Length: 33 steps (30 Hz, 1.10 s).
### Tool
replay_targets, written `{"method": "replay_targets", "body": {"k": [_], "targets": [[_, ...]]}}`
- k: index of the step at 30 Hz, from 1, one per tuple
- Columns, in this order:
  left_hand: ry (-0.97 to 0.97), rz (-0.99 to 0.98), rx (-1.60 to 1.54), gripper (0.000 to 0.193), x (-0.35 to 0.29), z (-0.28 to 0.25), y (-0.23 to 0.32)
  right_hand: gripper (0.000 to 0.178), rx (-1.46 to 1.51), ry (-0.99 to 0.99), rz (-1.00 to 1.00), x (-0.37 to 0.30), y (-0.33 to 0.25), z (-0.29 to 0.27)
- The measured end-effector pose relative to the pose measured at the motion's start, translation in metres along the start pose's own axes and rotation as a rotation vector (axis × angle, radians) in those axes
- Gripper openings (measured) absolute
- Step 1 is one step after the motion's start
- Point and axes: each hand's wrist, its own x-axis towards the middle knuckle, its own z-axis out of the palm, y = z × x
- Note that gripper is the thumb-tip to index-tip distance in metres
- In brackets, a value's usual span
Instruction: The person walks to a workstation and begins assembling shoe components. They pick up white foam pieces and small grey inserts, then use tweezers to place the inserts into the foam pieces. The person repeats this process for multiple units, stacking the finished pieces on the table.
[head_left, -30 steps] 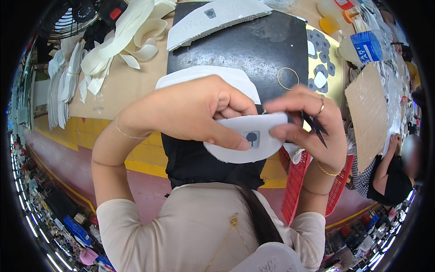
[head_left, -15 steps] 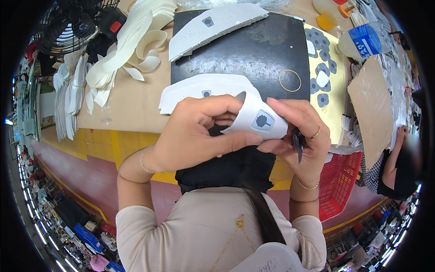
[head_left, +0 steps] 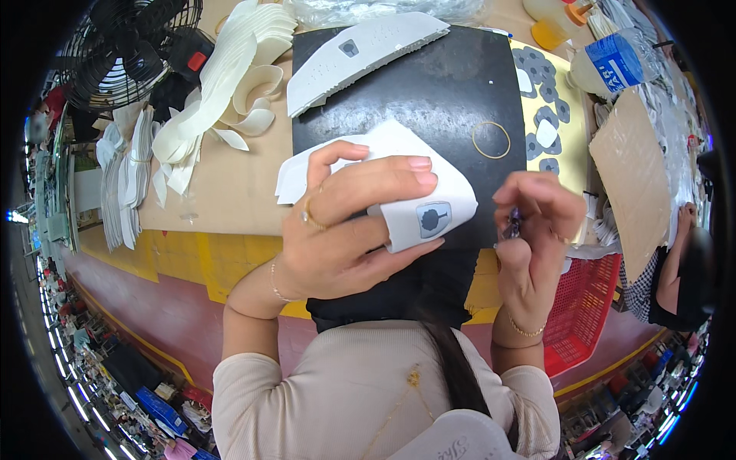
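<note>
The left hand (head_left: 345, 222) is clamping a bent white piece (head_left: 454, 188) with a grey patch (head_left: 434, 220) over the near edge of a black mat (head_left: 429, 88). Just right of it, apart from the piece, the right hand (head_left: 538, 230) is holding a small dark tool (head_left: 513, 224) between curled fingers. Farther out, stacked white pieces (head_left: 383, 46) are lying on the mat, and cream strips (head_left: 230, 69) are covering the counter (head_left: 222, 184) at far left.

Black mat (head_left: 414, 92) looks pretty smooth, kinda glossy; matt white sheet (head_left: 454, 182) over its near edge, shiny clear plastic bottle (head_left: 617, 63) off to its right.
</note>
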Motion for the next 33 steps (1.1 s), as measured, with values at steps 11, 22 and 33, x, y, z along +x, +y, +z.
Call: {"method": "replay_targets", "body": {"k": [11,22,33], "targets": [[0.051,0.133,0.25,0.027,-0.016,0.005,0.004,0.039,-0.386,-0.04,-0.213,-0.003,-0.01,0.002],[-0.013,0.083,0.066,0.026,-0.015,0.006,0.004,0.036,-0.432,-0.014,-0.258,-0.003,-0.012,0.003],[-0.017,0.055,-0.063,0.024,-0.012,0.007,0.003,0.034,-0.56,-0.051,-0.486,0.003,-0.006,-0.005]]}}
